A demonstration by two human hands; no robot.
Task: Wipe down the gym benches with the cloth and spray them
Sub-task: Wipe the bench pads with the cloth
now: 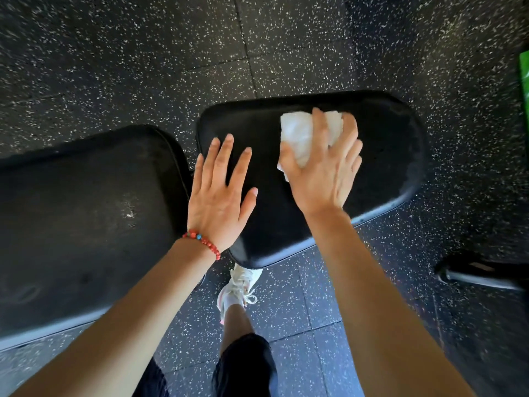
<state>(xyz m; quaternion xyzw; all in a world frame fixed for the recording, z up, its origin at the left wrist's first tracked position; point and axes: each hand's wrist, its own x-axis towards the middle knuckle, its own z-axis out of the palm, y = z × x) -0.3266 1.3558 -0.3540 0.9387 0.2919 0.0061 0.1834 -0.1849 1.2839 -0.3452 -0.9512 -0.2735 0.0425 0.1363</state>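
Observation:
A black padded bench seat lies in the middle of the view, with a longer black bench pad to its left across a narrow gap. My right hand presses a crumpled white cloth flat on the seat pad, fingers spread over it. My left hand rests flat and empty on the seat pad's left part, fingers apart, a red bead bracelet on the wrist. No spray bottle is in view.
Black rubber floor with white speckles surrounds the bench. My leg and white shoe stand under the seat pad's near edge. A dark metal bench foot lies at the right. A green object shows at the right edge.

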